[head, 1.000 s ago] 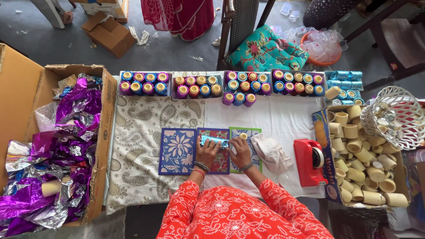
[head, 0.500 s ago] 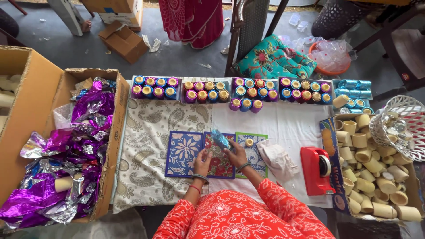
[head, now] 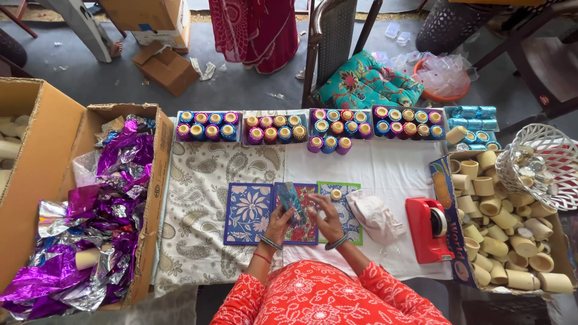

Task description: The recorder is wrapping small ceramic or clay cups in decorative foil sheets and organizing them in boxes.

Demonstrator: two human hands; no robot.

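Observation:
Both my hands hold one small piece wrapped in shiny blue foil (head: 290,198) above the patterned mats. My left hand (head: 279,224) grips it from the lower left, and my right hand (head: 326,218) pinches it from the right. Under them lie a blue floral mat (head: 248,212), a red floral mat (head: 304,232) and a green-edged mat (head: 347,210). A small bare cup (head: 336,194) stands on the green-edged mat, just beyond my right hand.
Trays of foil-wrapped cups (head: 208,126) line the table's far edge. A red tape dispenser (head: 426,229) and a crumpled cloth (head: 374,215) lie to the right. A box of bare cups (head: 500,241) and a white basket (head: 545,162) stand at the right. A foil-filled carton (head: 96,210) is left.
The view has shifted slightly. The blue foil piece has stayed between my hands, now held more upright, and my fingers have moved around it.

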